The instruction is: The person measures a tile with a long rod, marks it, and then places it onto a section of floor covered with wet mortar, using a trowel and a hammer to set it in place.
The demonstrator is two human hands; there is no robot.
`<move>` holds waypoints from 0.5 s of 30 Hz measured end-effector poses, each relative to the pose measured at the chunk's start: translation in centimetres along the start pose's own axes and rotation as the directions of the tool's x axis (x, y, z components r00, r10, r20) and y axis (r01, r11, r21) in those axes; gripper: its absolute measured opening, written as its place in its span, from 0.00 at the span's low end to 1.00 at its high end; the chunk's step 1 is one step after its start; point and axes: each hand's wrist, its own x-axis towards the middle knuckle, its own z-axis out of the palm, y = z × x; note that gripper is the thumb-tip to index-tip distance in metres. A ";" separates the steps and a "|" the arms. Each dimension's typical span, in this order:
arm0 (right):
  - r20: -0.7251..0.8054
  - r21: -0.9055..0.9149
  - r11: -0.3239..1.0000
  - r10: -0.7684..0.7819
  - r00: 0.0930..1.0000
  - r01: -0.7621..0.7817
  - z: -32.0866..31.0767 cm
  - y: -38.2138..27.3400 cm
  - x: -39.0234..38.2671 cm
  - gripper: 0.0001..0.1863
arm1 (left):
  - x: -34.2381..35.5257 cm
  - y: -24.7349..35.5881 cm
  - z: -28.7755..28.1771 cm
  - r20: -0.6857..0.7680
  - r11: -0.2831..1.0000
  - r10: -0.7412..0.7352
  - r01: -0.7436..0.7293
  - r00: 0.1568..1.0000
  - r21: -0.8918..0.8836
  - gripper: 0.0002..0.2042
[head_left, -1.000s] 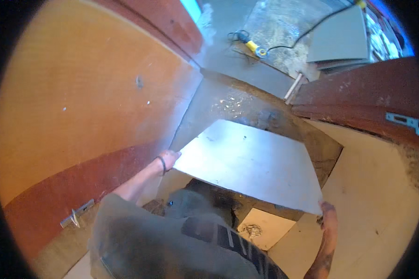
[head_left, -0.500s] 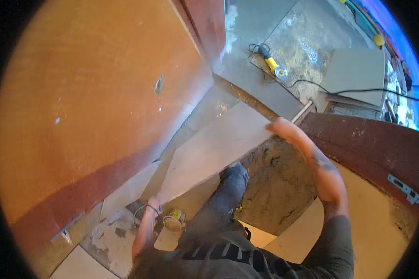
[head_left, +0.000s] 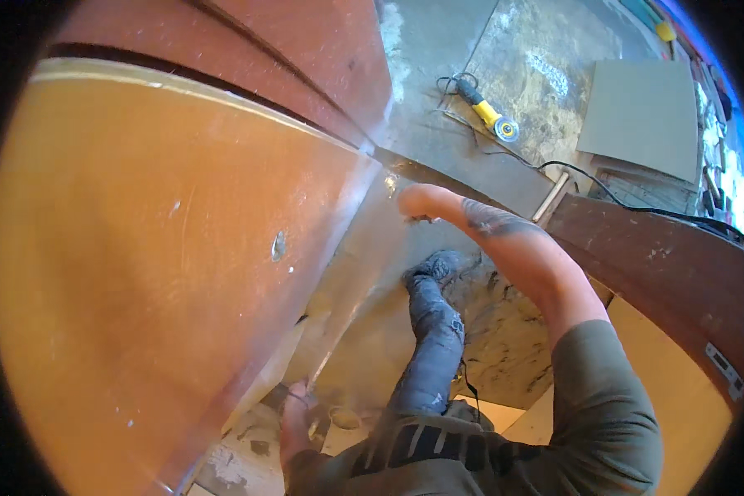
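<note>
A large pale floor tile (head_left: 334, 343) stands steeply tilted beside the orange door, seen almost edge-on. My left hand (head_left: 298, 394) is closed on its near end, low and left. At the far end, my right hand (head_left: 419, 202) reaches across and grips the tile, its fingers partly hidden. My leg and boot (head_left: 435, 269) are just right of the tile, on the dusty, rough floor.
The orange door (head_left: 165, 231) fills the left side. Beyond the threshold lie a yellow angle grinder (head_left: 492, 120) with a black cord (head_left: 591, 172) and a grey tile (head_left: 641, 120). A dark red door frame (head_left: 645, 248) stands right. A small bucket (head_left: 345, 418) sits near my left hand.
The tile has turned from lying broad-side up to nearly on edge. My right hand has moved left and farther away with it, and the view has shifted.
</note>
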 end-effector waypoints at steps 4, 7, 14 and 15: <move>-0.123 -0.096 0.995 -0.044 0.991 0.032 3.4 5.0 1.1 0.02 | 0.8 5.2 3.8 0.176 0.889 -0.270 0.315 0.947 -0.332 0.08; -0.129 0.764 0.645 0.114 0.985 0.026 -0.4 1.2 1.8 0.19 | -0.4 4.8 0.6 0.029 0.867 -0.221 0.210 0.975 -0.453 0.10; -0.477 0.529 0.819 0.073 0.876 0.220 6.1 3.6 8.7 0.18 | -1.4 7.3 -0.7 0.252 0.776 -0.129 0.255 0.959 -0.576 0.13; -0.402 0.879 0.410 0.366 0.839 0.242 8.0 5.2 8.7 0.12 | -1.1 8.0 1.0 0.131 0.738 -0.052 0.127 0.990 -0.663 0.13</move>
